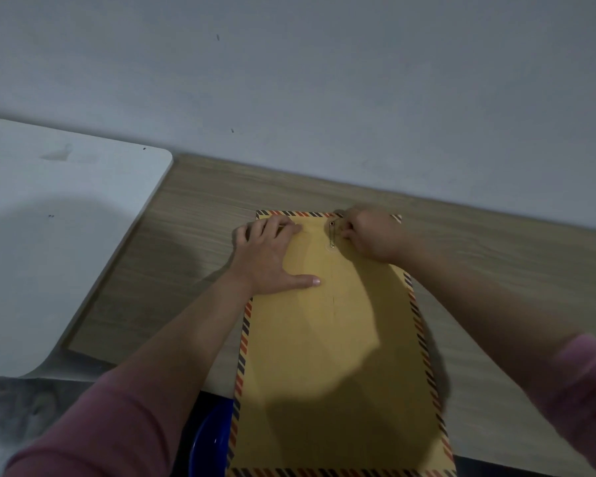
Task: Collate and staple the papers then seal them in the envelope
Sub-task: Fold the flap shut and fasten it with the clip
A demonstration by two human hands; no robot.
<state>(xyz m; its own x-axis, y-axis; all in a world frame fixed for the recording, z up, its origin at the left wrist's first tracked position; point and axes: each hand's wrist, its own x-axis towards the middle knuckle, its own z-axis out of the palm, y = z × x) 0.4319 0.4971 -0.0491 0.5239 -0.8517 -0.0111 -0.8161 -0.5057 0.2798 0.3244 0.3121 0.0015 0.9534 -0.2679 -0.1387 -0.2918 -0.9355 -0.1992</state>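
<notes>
Head view, nearest first
Sleeves: pink sleeves (93, 428) cover both forearms at the near corners, left and right; bare forearms reach from them toward the far side.
Blue object: a dark blue rounded thing (211, 438) shows at the near edge, just left of the envelope's near left corner and partly under it; what it is cannot be told.
Envelope: a manila envelope (334, 356) with a red and dark striped border lies flat and lengthwise on the wooden table (193, 215); its near end hangs past the table's near edge, its far end lies close to the wall.
Shadow: a large dark shadow falls across the envelope's near half.
White board: a white panel with rounded corners (55, 242) lies at the left, overlapping the table's left end, well apart from the envelope.
Wall: a plain grey wall (324, 80) rises behind the table's far edge.
Clasp: a small metal clasp (331, 233) sits on the envelope's far end, at its middle, between the 2 hands.
Left hand: the left hand (272, 259) lies flat on the envelope's far left part, fingers straight and spread, thumb pointing right, pressing the paper down and gripping nothing.
Right hand: the right hand (369, 235) is at the far right part, fingers curled, fingertips touching the clasp's right side; the blur hides whether they pinch a prong.
</notes>
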